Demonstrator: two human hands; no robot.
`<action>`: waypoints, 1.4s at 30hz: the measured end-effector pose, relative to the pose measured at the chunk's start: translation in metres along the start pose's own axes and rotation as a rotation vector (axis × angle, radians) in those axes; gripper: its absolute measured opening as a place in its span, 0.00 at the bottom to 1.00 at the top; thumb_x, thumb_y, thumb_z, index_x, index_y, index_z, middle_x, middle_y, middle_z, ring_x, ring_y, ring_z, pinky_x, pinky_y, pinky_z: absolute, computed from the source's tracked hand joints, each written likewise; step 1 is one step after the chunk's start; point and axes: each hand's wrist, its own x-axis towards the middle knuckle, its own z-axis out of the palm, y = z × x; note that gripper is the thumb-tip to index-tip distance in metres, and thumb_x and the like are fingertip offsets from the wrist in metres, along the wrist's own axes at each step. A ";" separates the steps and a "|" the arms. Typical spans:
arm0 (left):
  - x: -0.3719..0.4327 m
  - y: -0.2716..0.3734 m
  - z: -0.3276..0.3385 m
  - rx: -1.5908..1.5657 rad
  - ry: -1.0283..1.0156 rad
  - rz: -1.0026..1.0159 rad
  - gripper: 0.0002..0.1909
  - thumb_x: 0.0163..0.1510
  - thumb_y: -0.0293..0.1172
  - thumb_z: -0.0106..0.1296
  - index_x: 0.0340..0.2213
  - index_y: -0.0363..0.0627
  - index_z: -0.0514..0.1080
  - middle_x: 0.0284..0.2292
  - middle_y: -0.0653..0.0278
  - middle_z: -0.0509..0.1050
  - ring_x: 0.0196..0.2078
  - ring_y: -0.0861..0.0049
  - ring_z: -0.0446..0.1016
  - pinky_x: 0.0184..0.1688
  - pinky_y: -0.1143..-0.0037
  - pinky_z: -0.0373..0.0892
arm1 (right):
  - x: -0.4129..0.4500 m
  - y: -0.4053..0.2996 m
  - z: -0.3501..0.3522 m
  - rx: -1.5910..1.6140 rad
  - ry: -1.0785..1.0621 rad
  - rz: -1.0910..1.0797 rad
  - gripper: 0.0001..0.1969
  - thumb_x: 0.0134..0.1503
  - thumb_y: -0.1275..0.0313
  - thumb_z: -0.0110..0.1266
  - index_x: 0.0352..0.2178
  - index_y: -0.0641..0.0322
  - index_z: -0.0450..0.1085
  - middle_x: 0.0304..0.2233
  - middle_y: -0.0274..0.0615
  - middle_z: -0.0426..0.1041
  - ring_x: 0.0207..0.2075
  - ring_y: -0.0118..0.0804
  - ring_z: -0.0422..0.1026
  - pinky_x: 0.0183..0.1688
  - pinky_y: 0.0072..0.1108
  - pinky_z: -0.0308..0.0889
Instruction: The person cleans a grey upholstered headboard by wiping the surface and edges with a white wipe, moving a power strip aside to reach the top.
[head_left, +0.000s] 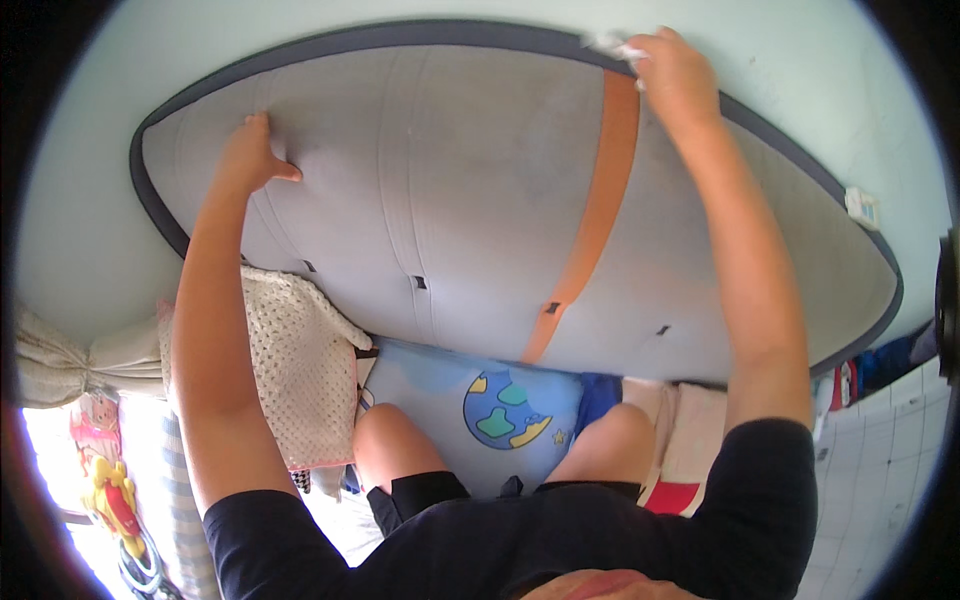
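Before me stands a large padded headboard (495, 165), grey with a dark rim and one orange vertical band (609, 165). My left hand (253, 157) rests flat against its left part, thumb apart from the fingers, with nothing in it. At the top edge, just right of the orange band, my right hand (679, 75) grips a crumpled white wipe (619, 51). The wipe looks slightly blurred and lies against the dark rim (480, 31). Whether it is paper or fabric I cannot tell.
Both my knees are on a blue sheet (442, 390) printed with a globe. A cream crocheted cover (300, 360) drapes below the left arm. A white wall switch or socket (862, 208) adjoins the headboard's right rim. Gathered curtains (56, 360) hang left; folded pale cloth (694, 431) lies right.
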 end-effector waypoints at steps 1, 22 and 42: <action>0.001 0.000 -0.007 -0.017 0.010 -0.016 0.47 0.21 0.36 0.71 0.44 0.31 0.61 0.47 0.41 0.65 0.51 0.52 0.64 0.50 0.65 0.63 | 0.004 0.010 -0.018 0.019 -0.038 0.221 0.09 0.55 0.70 0.44 0.26 0.65 0.65 0.25 0.42 0.67 0.25 0.39 0.68 0.27 0.27 0.64; 0.012 -0.029 0.006 0.022 0.095 0.067 0.51 0.19 0.28 0.70 0.49 0.26 0.58 0.44 0.41 0.68 0.49 0.50 0.66 0.50 0.67 0.63 | -0.157 0.193 -0.120 -0.431 0.736 -0.269 0.13 0.47 0.78 0.51 0.36 0.54 0.73 0.32 0.40 0.72 0.31 0.42 0.68 0.36 0.29 0.64; 0.025 -0.038 0.015 0.210 -0.022 -0.029 0.55 0.19 0.32 0.70 0.51 0.23 0.56 0.50 0.38 0.63 0.55 0.53 0.62 0.55 0.68 0.59 | -0.133 0.108 -0.020 0.116 0.262 -0.370 0.08 0.38 0.79 0.55 0.24 0.54 0.72 0.28 0.38 0.73 0.33 0.41 0.70 0.37 0.27 0.66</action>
